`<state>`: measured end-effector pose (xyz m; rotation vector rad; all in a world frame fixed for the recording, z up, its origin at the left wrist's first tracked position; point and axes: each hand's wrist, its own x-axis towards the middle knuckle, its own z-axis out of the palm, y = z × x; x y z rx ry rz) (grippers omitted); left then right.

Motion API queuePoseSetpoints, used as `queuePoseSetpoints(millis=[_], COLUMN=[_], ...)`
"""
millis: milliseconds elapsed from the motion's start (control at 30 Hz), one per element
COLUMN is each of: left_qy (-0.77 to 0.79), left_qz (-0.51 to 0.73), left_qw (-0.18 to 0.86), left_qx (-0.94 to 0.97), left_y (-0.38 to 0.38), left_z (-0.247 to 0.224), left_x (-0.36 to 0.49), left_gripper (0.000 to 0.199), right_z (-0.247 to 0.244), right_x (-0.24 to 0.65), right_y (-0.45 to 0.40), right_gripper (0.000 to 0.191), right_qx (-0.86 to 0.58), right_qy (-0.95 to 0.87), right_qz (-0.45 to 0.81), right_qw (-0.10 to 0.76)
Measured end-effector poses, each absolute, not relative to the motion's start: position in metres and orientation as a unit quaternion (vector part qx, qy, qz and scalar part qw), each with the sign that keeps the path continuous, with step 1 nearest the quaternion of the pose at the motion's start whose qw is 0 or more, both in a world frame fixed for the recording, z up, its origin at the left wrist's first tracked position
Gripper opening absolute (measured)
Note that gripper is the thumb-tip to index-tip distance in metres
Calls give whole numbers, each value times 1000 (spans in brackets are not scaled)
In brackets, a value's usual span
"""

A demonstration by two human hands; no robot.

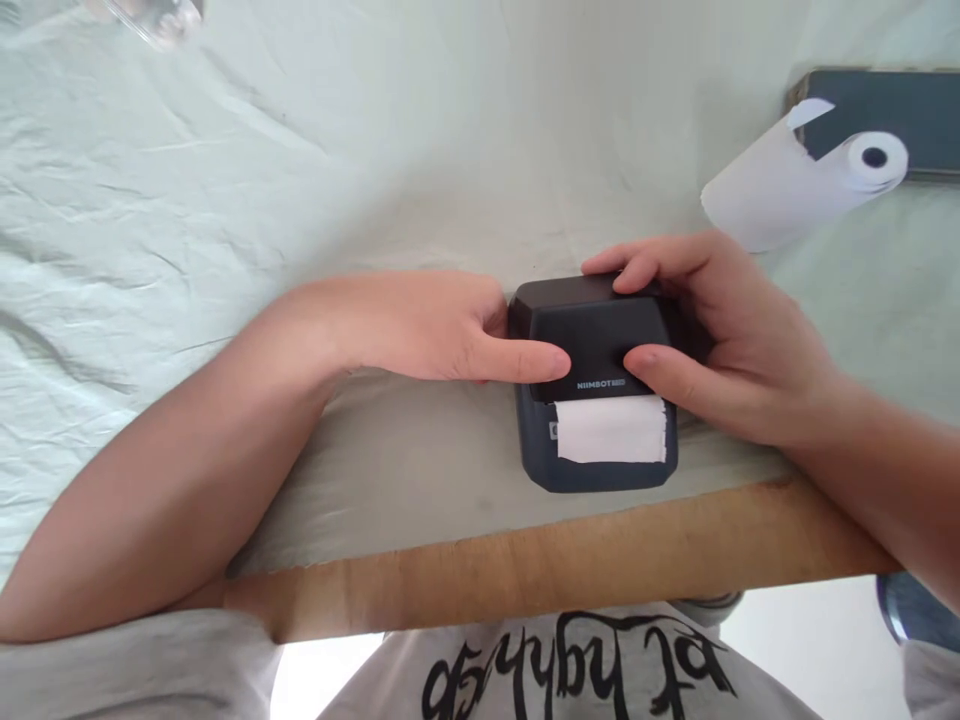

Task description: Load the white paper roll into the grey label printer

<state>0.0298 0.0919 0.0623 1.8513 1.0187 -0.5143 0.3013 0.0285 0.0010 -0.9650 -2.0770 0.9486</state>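
Note:
A small black label printer [600,335] marked NIIMBOT lies on the cloth near the table's front edge. From its slot a short strip of white paper [611,430] hangs over the lower front. My left hand [442,325] grips the printer's left side, its thumb flat on the lid and its other fingers curled out of sight. Around the right side, my right hand [720,340] holds the printer with the thumb on the lid and the fingers at the back edge. The lid looks closed.
At the upper right, a partly unrolled white paper roll [806,180] leans by a dark flat object [922,125], possibly a phone. A clear plastic item [161,15] sits at the top left. Wrinkled pale cloth [450,120] covers the table; its wooden edge [525,560] shows in front.

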Motion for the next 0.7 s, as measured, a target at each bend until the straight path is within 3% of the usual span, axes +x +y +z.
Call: queuePoseSetpoints(millis=[700], left_qy=[440], left_qz=[-193], left_qw=[486], left_qx=[730], left_y=[93], left_z=[58], left_x=[26], left_gripper=[71], right_z=[-4], right_x=[301], right_y=[25], right_gripper=[33], right_qx=[-389], right_qy=[-802], right_qz=[327], right_qw=[314])
